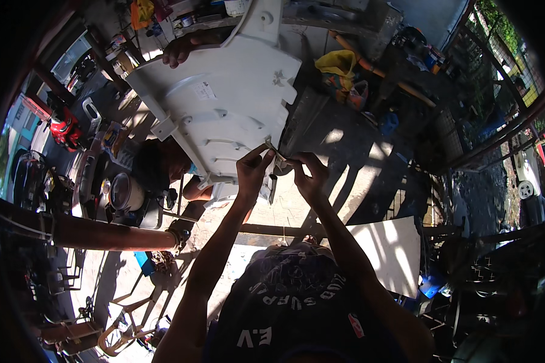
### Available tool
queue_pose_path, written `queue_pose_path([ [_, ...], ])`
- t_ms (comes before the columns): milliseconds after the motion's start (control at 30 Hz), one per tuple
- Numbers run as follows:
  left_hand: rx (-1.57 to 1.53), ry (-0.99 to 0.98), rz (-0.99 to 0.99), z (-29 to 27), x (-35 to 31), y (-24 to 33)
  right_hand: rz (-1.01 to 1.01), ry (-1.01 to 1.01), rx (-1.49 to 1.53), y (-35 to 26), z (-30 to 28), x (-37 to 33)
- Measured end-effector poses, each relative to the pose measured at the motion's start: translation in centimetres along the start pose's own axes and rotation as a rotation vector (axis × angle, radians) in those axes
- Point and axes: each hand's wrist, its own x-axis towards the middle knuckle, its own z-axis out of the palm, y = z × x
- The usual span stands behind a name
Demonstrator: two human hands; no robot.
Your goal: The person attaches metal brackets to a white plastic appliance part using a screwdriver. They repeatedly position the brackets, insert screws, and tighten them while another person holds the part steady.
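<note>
A large white moulded panel (236, 91), with ribs, bosses and a small label, stands tilted in front of me. At its lower right edge, both of my hands are close together. My left hand (253, 174) pinches a small pale strip (271, 147) between thumb and fingers. My right hand (310, 176) is also closed, its fingertips meeting near the strip's other side; what exactly they grip is too small to make out. Another person's hand (178, 51) rests on the panel's upper left edge.
A co-worker's head (160, 160) is low beside the panel's left edge. A reddish pipe (115, 235) crosses on the left. To the right lies a pale flat sheet (390, 251). Yellow bags (339, 63) sit at the back, and a red motorcycle (65, 128) stands far left.
</note>
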Motion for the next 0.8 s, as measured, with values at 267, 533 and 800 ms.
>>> queue_pose_path([
  [267, -0.019, 0.063, -0.035, 0.5, -0.1, 0.9, -0.017, -0.008, -0.065, 0.8, 0.2, 0.3],
  [533, -0.110, 0.056, -0.084, 0.4, 0.5, 0.8, -0.037, -0.070, -0.072, 2.0, 0.7, 1.0],
  [800, -0.237, 0.057, -0.168, -0.1, 0.8, 1.1, -0.046, -0.097, -0.036, 1.8, 1.1, 1.7],
])
